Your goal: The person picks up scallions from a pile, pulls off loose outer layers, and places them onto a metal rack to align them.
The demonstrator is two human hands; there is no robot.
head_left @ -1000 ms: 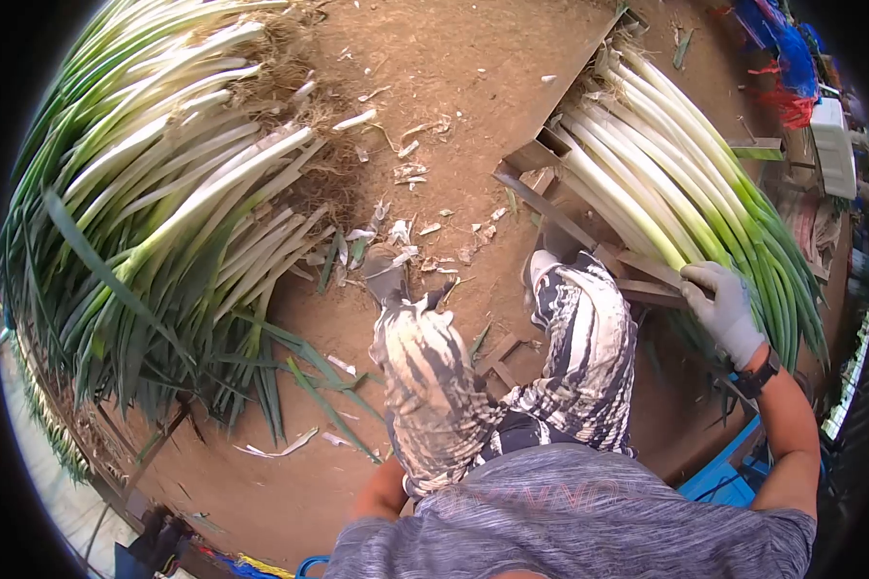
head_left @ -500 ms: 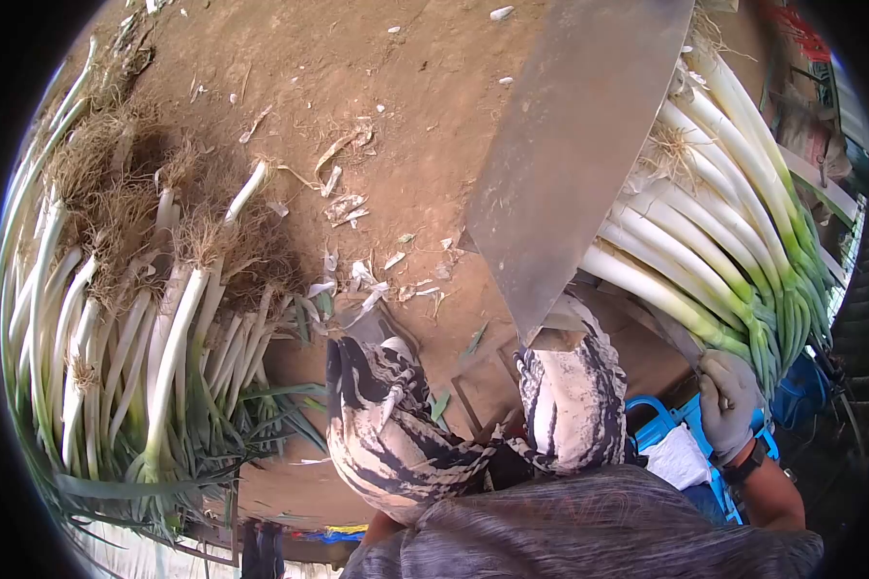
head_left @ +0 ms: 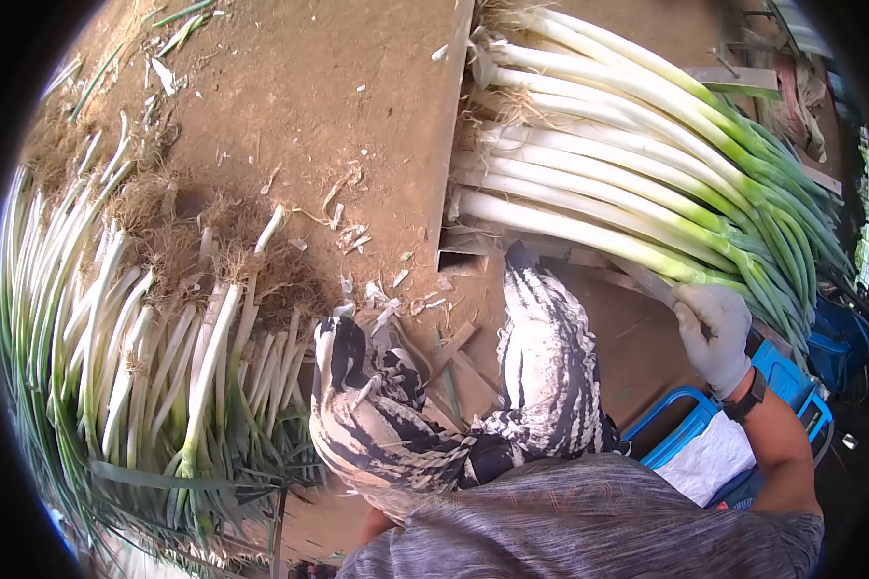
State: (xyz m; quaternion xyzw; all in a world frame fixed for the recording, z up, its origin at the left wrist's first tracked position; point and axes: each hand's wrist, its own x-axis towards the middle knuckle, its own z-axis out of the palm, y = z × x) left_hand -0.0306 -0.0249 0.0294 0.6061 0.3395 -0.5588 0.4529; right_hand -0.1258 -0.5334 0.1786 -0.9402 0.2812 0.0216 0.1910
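Observation:
My right hand, in a pale glove with a dark watch at the wrist, is beside the lower edge of a pile of long green onions. Its fingers are curled closed, and a narrow greyish strip lies just off the fingertips; what they hold, if anything, I cannot make out. These onions lie side by side, white root ends to the left and green tops to the right. My left hand is out of view; only a bit of that arm shows by my shirt.
Another large heap of rooted green onions spreads over the brown earth floor at left. A metal panel's edge runs along the right pile's root ends. My striped trouser knees are centred. A blue plastic frame holds white cloth.
The view has shifted, so the metal panel now appears edge-on and the right pile shows more fully. My right hand appears slightly higher, still closed beside the onions.

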